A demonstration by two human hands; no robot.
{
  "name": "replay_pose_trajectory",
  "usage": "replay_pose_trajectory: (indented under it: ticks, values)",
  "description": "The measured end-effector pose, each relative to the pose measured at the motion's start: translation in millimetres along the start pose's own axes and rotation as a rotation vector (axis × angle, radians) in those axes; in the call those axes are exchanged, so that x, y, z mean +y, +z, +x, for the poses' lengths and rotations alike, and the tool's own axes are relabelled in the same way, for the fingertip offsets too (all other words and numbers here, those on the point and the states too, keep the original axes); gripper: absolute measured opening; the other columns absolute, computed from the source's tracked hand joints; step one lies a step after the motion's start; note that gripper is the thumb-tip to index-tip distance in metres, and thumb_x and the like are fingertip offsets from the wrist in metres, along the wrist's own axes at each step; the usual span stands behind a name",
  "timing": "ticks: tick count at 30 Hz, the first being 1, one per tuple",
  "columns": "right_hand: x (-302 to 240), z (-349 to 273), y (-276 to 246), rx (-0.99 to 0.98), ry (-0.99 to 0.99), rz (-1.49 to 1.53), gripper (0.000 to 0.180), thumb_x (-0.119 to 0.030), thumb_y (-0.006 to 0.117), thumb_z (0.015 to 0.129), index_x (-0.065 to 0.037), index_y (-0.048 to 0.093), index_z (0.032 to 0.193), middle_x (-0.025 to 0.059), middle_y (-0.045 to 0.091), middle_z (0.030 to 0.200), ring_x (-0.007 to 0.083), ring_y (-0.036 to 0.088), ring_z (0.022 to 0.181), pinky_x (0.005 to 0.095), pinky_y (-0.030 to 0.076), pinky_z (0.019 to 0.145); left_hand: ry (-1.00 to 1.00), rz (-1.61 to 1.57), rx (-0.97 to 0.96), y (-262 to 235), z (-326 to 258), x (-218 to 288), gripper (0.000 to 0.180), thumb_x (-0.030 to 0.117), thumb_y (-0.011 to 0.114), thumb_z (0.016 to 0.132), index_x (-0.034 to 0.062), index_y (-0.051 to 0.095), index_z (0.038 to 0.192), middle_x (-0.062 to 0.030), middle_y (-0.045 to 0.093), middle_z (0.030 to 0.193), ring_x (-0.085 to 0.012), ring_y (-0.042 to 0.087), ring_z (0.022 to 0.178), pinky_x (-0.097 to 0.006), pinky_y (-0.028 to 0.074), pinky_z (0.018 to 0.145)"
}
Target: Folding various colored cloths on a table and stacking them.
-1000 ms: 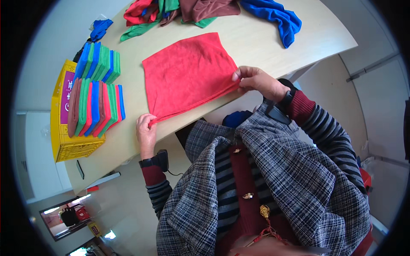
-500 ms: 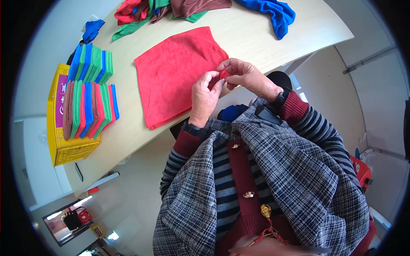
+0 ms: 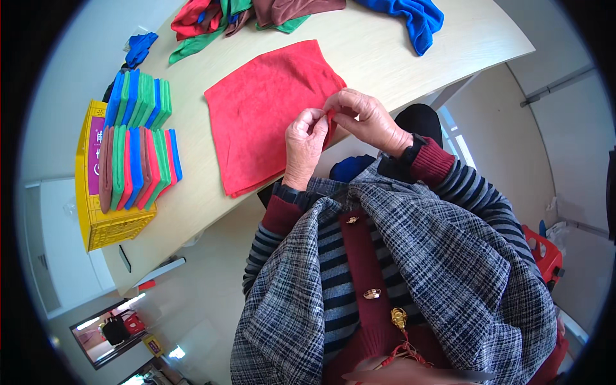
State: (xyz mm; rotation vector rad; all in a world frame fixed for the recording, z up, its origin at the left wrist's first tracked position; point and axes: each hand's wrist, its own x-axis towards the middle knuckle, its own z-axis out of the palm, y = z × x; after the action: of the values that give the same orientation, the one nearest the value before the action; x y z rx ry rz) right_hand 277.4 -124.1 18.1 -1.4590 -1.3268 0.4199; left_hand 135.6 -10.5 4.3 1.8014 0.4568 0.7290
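Observation:
A red cloth (image 3: 263, 109) lies spread on the table, looking doubled over, with its near right corner raised at the table's front edge. My left hand (image 3: 305, 147) pinches that edge between thumb and fingers. Close against it, my right hand (image 3: 369, 119) grips the same corner from the right, with a small bit of red fabric showing between the fingertips. The fingers partly hide the pinched part of the cloth.
Folded cloths (image 3: 138, 167) in several colours stand in a yellow box (image 3: 119, 228) at the table's left. Loose crumpled cloths (image 3: 295, 11) lie along the far side, and a blue cloth (image 3: 410, 22) at the far right. A dark flat object (image 3: 124, 258) rests near the left corner.
My right hand has shifted slightly left and closer to my left hand. Both still hold the red cloth's corner, and less of the gathered red fabric shows between them.

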Motion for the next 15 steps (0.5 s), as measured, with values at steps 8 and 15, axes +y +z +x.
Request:
replay_pose_trajectory:
  ticks: [8, 15]
  values:
    - [-4.3, 0.2, -2.0, 0.13, -0.125, -0.184, 0.02, 0.006, 0.065, 0.086, -0.005, 0.064, 0.103, 0.008, 0.062, 0.095, 0.0224, 0.066, 0.089, 0.0285, 0.054, 0.075, -0.054, 0.008, 0.014, -6.2, 4.0, 1.7, 0.012, 0.012, 0.063, 0.096, -0.0005, 0.064, 0.097, -0.0022, 0.063, 0.078, -0.0075, 0.054, 0.073, -0.026, 0.049, 0.067]
    - [-3.3, 2.1, 2.7, 0.116, -0.035, -0.064, 0.02, 0.006, 0.065, 0.085, -0.004, 0.063, 0.103, 0.0084, 0.064, 0.096, 0.022, 0.066, 0.087, 0.0299, 0.054, 0.075, 0.04, 0.044, 0.038, -10.3, 4.5, 6.1, 0.009, 0.009, 0.065, 0.094, 0.0, 0.063, 0.094, -0.0008, 0.059, 0.073, -0.0066, 0.05, 0.067, -0.026, 0.046, 0.061]
